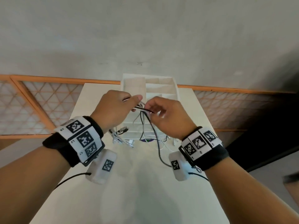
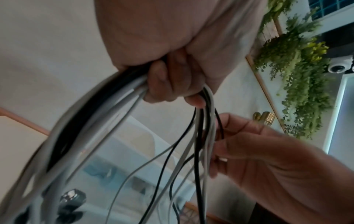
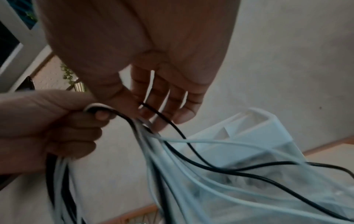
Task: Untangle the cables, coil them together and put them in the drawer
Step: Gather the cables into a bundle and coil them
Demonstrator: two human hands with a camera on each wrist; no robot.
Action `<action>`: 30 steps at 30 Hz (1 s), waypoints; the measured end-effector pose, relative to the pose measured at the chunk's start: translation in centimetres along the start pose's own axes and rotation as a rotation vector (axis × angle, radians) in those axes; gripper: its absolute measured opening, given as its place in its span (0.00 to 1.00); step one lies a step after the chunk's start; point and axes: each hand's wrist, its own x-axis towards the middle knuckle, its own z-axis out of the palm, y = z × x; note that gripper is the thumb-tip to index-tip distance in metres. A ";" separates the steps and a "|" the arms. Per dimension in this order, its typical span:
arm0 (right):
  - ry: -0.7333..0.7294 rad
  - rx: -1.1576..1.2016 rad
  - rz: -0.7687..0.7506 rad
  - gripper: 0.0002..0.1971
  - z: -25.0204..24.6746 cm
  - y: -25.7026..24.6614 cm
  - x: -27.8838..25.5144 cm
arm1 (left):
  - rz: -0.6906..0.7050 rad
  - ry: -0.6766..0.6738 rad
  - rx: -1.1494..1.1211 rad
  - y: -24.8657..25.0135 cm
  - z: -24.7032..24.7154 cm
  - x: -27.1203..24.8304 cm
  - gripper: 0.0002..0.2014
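Note:
A bundle of black and white cables [image 1: 142, 109] hangs between my two raised hands, above the white table [image 1: 145, 191]. My left hand [image 1: 129, 102] grips the looped part of the bundle in a fist; its curled fingers [image 2: 168, 81] wrap the cables [image 2: 203, 136]. To the bundle's right, my right hand [image 1: 155, 107] pinches one black cable [image 3: 172, 121] between thumb and forefinger, its other fingers [image 3: 184, 109] fairly straight. Loose ends trail down to the table. Just behind the hands stands the white drawer unit [image 1: 160, 88] with open compartments.
Cable plugs and connectors [image 1: 123, 139] lie on the table below the hands. Orange-framed lattice panels [image 1: 40, 107] lie on either side of the narrow table. A dark area [image 1: 267, 135] is at the right. Green plants [image 2: 298, 75] hang on a wall.

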 end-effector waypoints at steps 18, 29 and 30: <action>0.266 -0.092 0.601 0.19 -6.9 12.3 -1.6 | -0.163 0.211 0.046 -3.5 -1.6 0.8 0.28; 0.030 -0.498 0.900 0.54 -7.0 16.4 -6.4 | -0.140 0.419 -0.066 -4.4 -2.0 1.7 0.30; 0.052 -0.467 0.898 0.61 -7.1 16.8 -6.3 | -0.139 0.410 -0.053 -4.4 -1.8 1.7 0.30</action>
